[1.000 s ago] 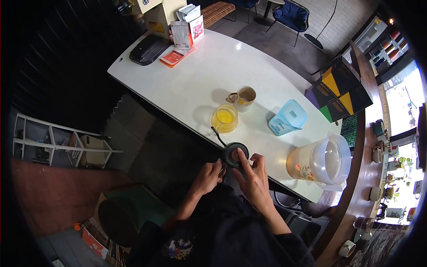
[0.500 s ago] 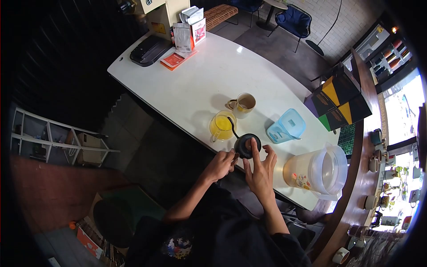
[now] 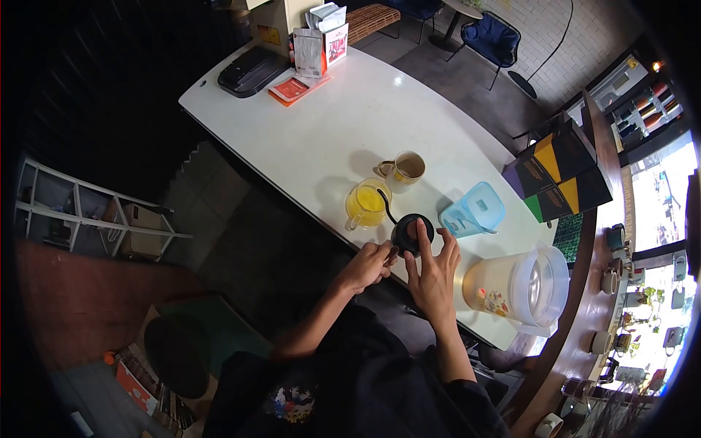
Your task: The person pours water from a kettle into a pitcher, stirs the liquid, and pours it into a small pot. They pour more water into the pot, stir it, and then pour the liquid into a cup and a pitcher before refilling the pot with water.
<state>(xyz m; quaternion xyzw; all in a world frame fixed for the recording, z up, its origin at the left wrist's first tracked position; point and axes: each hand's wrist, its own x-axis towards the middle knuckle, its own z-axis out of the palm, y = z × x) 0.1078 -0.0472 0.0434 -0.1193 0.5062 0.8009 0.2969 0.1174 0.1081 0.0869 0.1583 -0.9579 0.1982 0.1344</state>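
My left hand is closed around the handle side of a small black gooseneck kettle. The fingers of my right hand are spread, and the index finger lies on the kettle's lid. The kettle's thin curved spout reaches over a glass cup of yellow liquid near the table edge. Whether anything flows from the spout I cannot make out. Just beyond the glass cup is a beige mug with a gold-toned handle. Right of the kettle stands a translucent light-blue container.
A large translucent pitcher stands near the right end of the white table. Dark boxes with coloured panels are behind it. At the far left are a black flat device, foil pouches and an orange packet.
The view has shifted slightly. The kettle and both hands have moved a little to the right and away from me; my grip looks the same.
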